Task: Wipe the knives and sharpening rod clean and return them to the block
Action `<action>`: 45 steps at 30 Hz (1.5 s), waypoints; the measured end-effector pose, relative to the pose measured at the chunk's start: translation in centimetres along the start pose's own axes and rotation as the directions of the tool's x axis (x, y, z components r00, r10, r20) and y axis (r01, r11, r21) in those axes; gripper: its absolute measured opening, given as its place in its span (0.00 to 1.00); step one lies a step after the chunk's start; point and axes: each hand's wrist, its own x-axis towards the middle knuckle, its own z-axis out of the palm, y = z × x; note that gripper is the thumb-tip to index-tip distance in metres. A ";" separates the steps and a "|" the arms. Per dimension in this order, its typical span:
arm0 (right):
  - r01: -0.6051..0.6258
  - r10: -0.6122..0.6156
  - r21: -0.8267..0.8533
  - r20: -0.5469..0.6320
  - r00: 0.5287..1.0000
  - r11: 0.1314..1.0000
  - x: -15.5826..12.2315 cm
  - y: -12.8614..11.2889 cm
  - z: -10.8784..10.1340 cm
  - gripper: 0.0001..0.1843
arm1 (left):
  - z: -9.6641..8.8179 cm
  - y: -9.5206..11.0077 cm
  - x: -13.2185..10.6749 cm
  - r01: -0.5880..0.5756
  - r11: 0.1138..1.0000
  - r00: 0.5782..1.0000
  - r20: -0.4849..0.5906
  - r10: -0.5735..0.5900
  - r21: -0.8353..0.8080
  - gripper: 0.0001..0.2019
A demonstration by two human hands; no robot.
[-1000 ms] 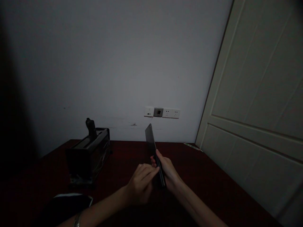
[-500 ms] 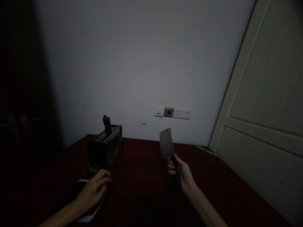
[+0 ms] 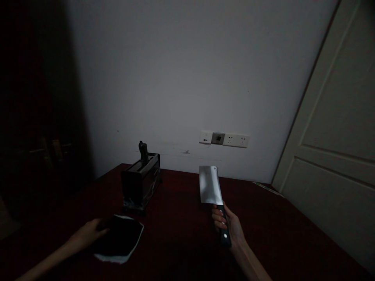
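My right hand (image 3: 230, 226) is wrapped round the black handle of a cleaver (image 3: 209, 185), its wide steel blade pointing away from me above the dark red table (image 3: 181, 234). At the lower left my left hand (image 3: 88, 234) rests on the left edge of a dark cloth with a white border (image 3: 120, 238) that lies flat on the table. Whether those fingers pinch the cloth or only touch it is too dim to make out.
A black knife block (image 3: 140, 183) with one dark handle sticking up stands at the back left of the table. A strip of wall sockets (image 3: 224, 139) sits on the white wall behind. A pale door (image 3: 336, 148) closes off the right side. The far left is in deep shadow.
My left hand left the cleaver and went down left to the dark cloth. The cleaver turned so its flat side faces me. The view swung left.
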 end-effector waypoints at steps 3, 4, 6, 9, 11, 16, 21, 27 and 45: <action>-0.021 0.020 0.044 0.012 1.000 0.999 0.0 0.1 -0.7 0.08 | -0.2 3.0 -0.3 -0.036 0.981 0.999 0.025 0.042 -0.190 0.15; -0.025 0.025 0.058 0.015 1.000 0.998 0.0 0.1 -1.1 0.09 | -0.4 4.3 -0.6 -0.057 0.968 0.998 0.013 0.062 -0.244 0.15; -0.039 0.037 0.074 0.028 0.999 0.996 0.1 0.2 -2.0 0.10 | -0.8 7.2 -1.4 -0.081 0.931 0.996 0.005 0.088 -0.355 0.16; -0.079 0.075 0.076 0.058 0.995 0.994 0.4 0.2 -3.4 0.11 | -1.7 11.9 -2.2 -0.090 0.845 0.993 0.013 0.113 -0.528 0.16; -0.106 0.099 0.081 0.082 0.992 0.991 0.6 0.3 -4.1 0.11 | -2.3 15.1 -2.2 -0.128 0.781 0.990 -0.026 0.141 -0.611 0.16; -0.178 0.169 0.050 0.156 0.973 0.983 0.8 1.0 -4.4 0.13 | -4.2 22.8 0.2 -0.246 0.630 0.968 -0.152 0.200 -0.736 0.14; -0.237 0.231 0.008 0.195 0.953 0.972 1.0 2.0 -4.2 0.16 | -7.1 29.7 4.2 -0.508 0.573 0.853 -0.470 0.228 -0.643 0.10; -0.263 0.252 0.039 0.180 0.951 0.964 1.2 2.4 -4.5 0.17 | -4.5 35.8 7.4 -0.642 0.465 0.766 -0.504 0.398 -0.609 0.06; -0.289 0.285 -0.006 0.178 0.942 0.957 0.7 1.8 -3.3 0.17 | 5.1 35.4 5.9 -0.907 0.250 0.228 -0.105 0.968 0.338 0.20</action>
